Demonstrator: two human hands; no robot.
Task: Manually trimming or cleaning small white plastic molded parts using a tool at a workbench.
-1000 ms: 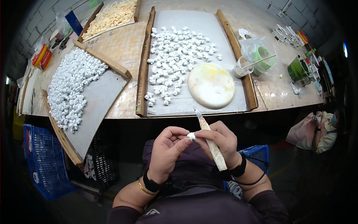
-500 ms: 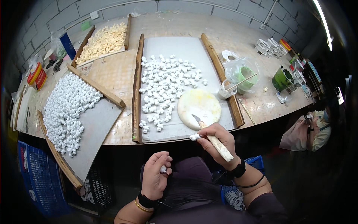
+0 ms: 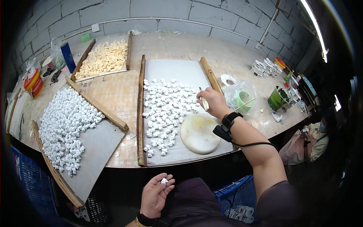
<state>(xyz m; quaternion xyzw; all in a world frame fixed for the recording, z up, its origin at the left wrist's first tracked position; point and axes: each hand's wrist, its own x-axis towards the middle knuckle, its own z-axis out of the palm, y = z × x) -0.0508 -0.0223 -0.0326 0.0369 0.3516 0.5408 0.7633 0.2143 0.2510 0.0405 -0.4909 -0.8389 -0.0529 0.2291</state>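
My left hand [image 3: 154, 196] is low in front of the table edge, palm up, its fingers curled round a small white knobbly piece [image 3: 164, 181]. Farther out, my right hand [image 3: 214, 103] reaches over the board [image 3: 174, 67] and grips a knife by its pale wrapped handle [image 3: 205, 103]. The knife's blade points away and shows only partly. Whether those fingers also pinch a white piece is hidden. Many similar white pieces [image 3: 166, 109] lie loose on the board, left of that hand. A round, pale slab with a yellow stain [image 3: 200, 134] rests near the front edge.
Wooden rails [image 3: 141, 113] flank the board. To the left, another board carries a heap of white pieces [image 3: 64, 128]; behind it lies a tray of cream pieces [image 3: 107, 56]. Green tubs [image 3: 278, 99] stand at right. A person [image 3: 312, 143] sits beyond the table's right end.
My right hand has moved from the table's front edge out over the board, still with the knife. The white piece at its fingertips no longer shows. My left fingers have loosened somewhat.
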